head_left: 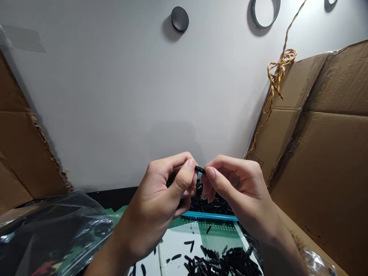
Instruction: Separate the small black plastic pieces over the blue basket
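Left hand (161, 195) and right hand (247, 191) pinch one slim black piece (199, 169); loose black pieces (227, 262) lie at five o'clock, more in blue basket (209, 217), finished share unclear.

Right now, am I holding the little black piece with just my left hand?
No, the left hand and the right hand both pinch the black piece, one towards each end.

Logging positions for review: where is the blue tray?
In the head view, the tray sits right of centre, partly behind the left hand and right hand, beyond the loose pile.
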A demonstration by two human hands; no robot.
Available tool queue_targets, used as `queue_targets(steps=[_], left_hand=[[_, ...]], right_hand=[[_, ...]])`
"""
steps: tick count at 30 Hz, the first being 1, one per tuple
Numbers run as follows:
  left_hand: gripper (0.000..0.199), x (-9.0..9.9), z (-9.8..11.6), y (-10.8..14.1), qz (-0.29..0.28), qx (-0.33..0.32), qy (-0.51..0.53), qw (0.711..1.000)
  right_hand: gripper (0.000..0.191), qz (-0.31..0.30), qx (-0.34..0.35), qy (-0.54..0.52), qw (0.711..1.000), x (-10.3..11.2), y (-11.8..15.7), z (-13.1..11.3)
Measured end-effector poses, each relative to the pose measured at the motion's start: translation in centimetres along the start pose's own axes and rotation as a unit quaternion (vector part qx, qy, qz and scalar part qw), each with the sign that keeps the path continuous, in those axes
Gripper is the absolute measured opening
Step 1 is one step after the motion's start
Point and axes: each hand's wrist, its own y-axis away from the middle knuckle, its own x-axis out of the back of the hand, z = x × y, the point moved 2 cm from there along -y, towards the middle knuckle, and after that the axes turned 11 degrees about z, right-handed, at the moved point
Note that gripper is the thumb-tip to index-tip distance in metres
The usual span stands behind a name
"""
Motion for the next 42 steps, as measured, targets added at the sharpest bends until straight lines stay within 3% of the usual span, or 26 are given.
queue_targets(steps=[4, 6, 9, 11, 14, 16, 20, 27, 34, 39, 42], left_hand=[[0.048, -0.1, 0.1, -0.1, -0.001, -0.003, 0.006, 1.0], [0.049, 0.0, 0.1, -0.1, 0.005, -0.013, 0.002, 1.0], [0.049, 0.2, 0.1, -0.1, 0.018, -0.026, -0.01, 0.999], [0.049, 0.3, 0.1, -0.1, 0.032, -0.041, -0.025, 0.998], [0.05, 0.4, 0.2, -0.2, 0.048, -0.069, -0.05, 0.995], [0.051, 0.4, 0.3, -0.2, 0.055, -0.084, -0.073, 0.992], [0.052, 0.5, 0.5, -0.1, 0.068, -0.11, -0.133, 0.983], [0.051, 0.5, 1.1, 0.3, 0.077, -0.168, -0.232, 0.955], [0.046, -0.2, 1.7, 0.7, 0.053, -0.224, -0.296, 0.927], [0.045, -0.5, 1.9, 0.9, 0.037, -0.233, -0.316, 0.919], [0.042, -0.7, 1.9, 1.0, 0.051, -0.233, -0.324, 0.916]], right_hand=[[0.025, -0.011, -0.013, -0.042, 0.999, -0.1, 0.1, 0.4], [0.023, -0.001, 0.012, -0.018, 1.0, -0.2, 0.0, 0.5], [0.009, 0.072, 0.117, 0.052, 0.989, -0.5, -0.1, 0.5], [0.013, 0.126, 0.199, 0.079, 0.969, -0.7, 0.0, 0.4], [0.016, 0.147, 0.284, 0.119, 0.94, -0.9, 0.2, 0.1], [0.015, 0.144, 0.302, 0.151, 0.93, -0.8, 0.3, 0.0], [0.014, 0.136, 0.289, 0.18, 0.93, -0.7, 0.5, -0.3], [0.014, 0.124, 0.216, 0.146, 0.957, -0.7, 0.8, -0.9], [0.017, 0.144, 0.199, 0.191, 0.95, -0.4, 1.4, -2.3], [0.017, 0.125, 0.199, 0.196, 0.952, -0.2, 1.6, -2.3], [0.016, 0.134, 0.216, 0.234, 0.938, -0.5, 1.8, -2.2]])
